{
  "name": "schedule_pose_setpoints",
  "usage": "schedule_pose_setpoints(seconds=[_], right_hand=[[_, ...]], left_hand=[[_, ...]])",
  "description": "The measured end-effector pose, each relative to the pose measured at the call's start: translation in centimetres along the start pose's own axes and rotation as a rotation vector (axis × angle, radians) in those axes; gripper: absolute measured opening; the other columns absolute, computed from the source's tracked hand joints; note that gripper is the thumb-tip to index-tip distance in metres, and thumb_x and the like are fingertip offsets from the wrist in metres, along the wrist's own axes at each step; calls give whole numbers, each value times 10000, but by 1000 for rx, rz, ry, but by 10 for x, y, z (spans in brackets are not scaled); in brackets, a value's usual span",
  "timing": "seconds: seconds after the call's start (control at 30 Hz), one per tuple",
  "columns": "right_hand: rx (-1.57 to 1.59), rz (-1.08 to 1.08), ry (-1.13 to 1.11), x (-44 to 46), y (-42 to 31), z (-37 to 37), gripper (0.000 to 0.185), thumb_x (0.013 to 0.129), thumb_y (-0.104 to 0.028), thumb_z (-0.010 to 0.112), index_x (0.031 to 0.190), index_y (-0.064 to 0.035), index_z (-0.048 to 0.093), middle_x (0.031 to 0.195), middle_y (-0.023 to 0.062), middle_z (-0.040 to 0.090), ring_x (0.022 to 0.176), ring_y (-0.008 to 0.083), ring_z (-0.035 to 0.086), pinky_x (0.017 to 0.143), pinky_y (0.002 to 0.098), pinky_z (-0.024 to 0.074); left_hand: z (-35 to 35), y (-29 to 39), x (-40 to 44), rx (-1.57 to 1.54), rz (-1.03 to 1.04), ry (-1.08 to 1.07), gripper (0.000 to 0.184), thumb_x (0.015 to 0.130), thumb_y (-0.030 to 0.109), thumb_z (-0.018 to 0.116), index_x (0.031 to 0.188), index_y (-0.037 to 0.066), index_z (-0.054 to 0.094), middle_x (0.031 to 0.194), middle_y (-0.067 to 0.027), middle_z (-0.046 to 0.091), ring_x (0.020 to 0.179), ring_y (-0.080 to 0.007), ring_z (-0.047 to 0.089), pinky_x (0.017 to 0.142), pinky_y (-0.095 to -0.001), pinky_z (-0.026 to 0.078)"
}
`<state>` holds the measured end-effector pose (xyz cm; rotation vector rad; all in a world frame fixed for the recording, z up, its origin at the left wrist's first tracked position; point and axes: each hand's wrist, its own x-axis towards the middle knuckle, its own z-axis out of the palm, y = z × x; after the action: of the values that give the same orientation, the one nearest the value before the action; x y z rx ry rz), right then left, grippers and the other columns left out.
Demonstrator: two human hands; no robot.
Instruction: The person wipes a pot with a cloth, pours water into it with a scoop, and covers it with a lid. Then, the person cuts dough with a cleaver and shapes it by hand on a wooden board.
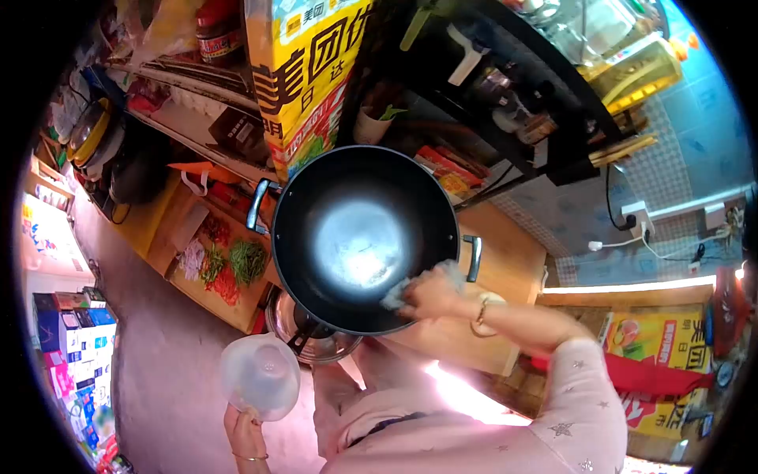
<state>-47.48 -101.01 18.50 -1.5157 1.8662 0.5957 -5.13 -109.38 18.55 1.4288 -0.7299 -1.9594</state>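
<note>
"As the right hand [433, 295] grasps a cloth [395, 296], where does the wok [359, 237] lie?"

"Just to that hand's left, stretching toward the far side; the cloth is against the wok's near right inner wall."

"And the left hand [246, 433]?"

"It grips a bowl [260, 375] by the near edge, left of the wok and nearer. Greens [248, 261] lie left of the wok too."
</note>
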Motion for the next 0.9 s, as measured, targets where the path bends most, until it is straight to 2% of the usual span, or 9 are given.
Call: schedule_pose_setpoints(seconds=[0.17, 0.23, 0.27, 0.33, 0.37, 0.5, 0.63, 0.83, 0.9], right_hand=[[956, -346, 666, 11, -112, 26, 337, 770, -268, 589, 1016, -45, 643, 1034, 151, 623, 950, 322, 585, 855, 389, 445], [1360, -252, 479, 6, -87, 10, 334, 710, -157, 628, 1025, -49, 634, 990, 116, 638, 902, 227, 609, 792, 320, 475], [1335, 7, 485, 5, -58, 0, 312, 711, -145, 634, 1006, -43, 635, 974, 103, 634, 888, 174, 599, 772, 303, 477], [846, 6, 1213, 19, 14, -2, 296, 706, -105, 619, 989, -20, 605, 1015, 147, 587, 950, 274, 575, 827, 345, 455], [634, 137, 1310, 18, 44, -12, 385, 707, -88, 598, 1085, -31, 555, 1082, 158, 556, 1034, 316, 519, 901, 378, 409], [115, 501, 1182, 81, 92, -21, 500, 736, -130, 598, 1207, -47, 454, 1187, 146, 508, 1110, 310, 462, 932, 418, 366], [134, 329, 1388, 168, 71, -80, 463, 760, -128, 587, 1199, -48, 464, 1240, 148, 473, 1145, 307, 440, 988, 436, 306], [938, -80, 1574, 253, -110, -93, 511, 876, -154, 456, 1352, -28, 320, 1432, 207, 223, 1360, 347, 134, 1106, 432, 97], [1165, -254, 1238, 218, -156, -59, 506, 935, -203, 377, 1392, -32, 246, 1469, 208, 114, 1370, 359, 76, 1111, 425, 66]], left_hand=[[2, 9, 1, 42, -31, -25, 464, 691, -49, 421, 1149, -66, 488, 860, -33, 554, 612, -63, 425, 522, -190, 331], [1, 13, 0, 10, -19, -77, 446, 685, -48, 417, 1123, -69, 498, 847, -37, 552, 602, -61, 417, 510, -192, 321], [-3, 11, 2, 5, -5, -69, 446, 685, -48, 417, 1123, -69, 498, 847, -37, 552, 602, -61, 417, 510, -192, 321], [-13, 7, 3, 28, -11, -102, 400, 699, -37, 425, 1088, -52, 515, 834, -30, 548, 601, -60, 410, 511, -192, 318], [-11, 9, 1, 21, 0, -87, 400, 699, -37, 425, 1088, -52, 515, 834, -30, 548, 601, -60, 410, 511, -192, 318], [-14, 5, -3, 1, 5, -4, 353, 717, -31, 432, 1054, -30, 534, 826, -18, 547, 615, -60, 414, 529, -195, 326], [-11, 12, -9, -19, -6, 75, 342, 725, -36, 437, 1050, -26, 543, 833, -18, 556, 642, -62, 434, 544, -203, 338], [-19, 6, -17, -73, 25, 135, 367, 732, -39, 438, 1084, -22, 541, 854, -20, 567, 648, -70, 446, 553, -211, 349], [-22, 7, -18, -74, 23, 131, 373, 733, -40, 440, 1091, -22, 539, 854, -21, 567, 647, -69, 445, 553, -210, 347]])
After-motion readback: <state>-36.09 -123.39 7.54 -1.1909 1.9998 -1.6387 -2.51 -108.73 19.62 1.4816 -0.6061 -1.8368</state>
